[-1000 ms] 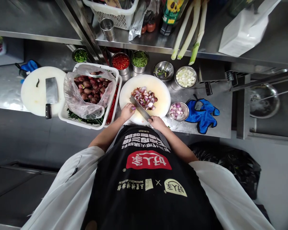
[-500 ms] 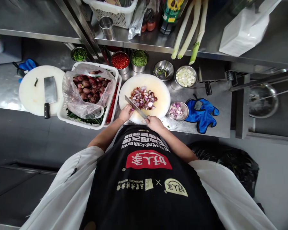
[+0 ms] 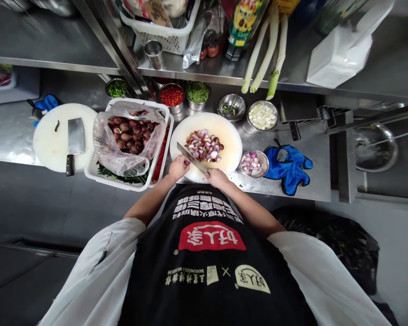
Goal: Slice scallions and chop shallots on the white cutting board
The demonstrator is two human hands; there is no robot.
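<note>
My right hand (image 3: 218, 178) is closed round the handle of a knife (image 3: 192, 158), whose blade points up and left across the round white cutting board (image 3: 234, 136). My left hand (image 3: 178, 167) is at the board's near left edge, its fingers pinching a small purple shallot (image 3: 187, 163) beside the blade. Beyond the knife lies a heap of cut shallots and skins (image 3: 204, 145) in the middle of the board. A metal bowl of peeled shallots (image 3: 254, 164) stands just right of the board.
Left of the board is a white basket (image 3: 122, 183) holding a bag of unpeeled shallots (image 3: 125, 133). A cleaver (image 3: 76, 138) lies on a second board (image 3: 49, 145). Blue gloves (image 3: 289, 167) lie at right. Behind stand bowls of chopped chillies (image 3: 172, 96) and white pieces (image 3: 263, 115), below a steel shelf (image 3: 211, 74).
The whole scene sits slightly lower in the view, as the camera has tilted. My left hand has shifted slightly away from the blade, with the shallot more visible; the knife stays on the board.
</note>
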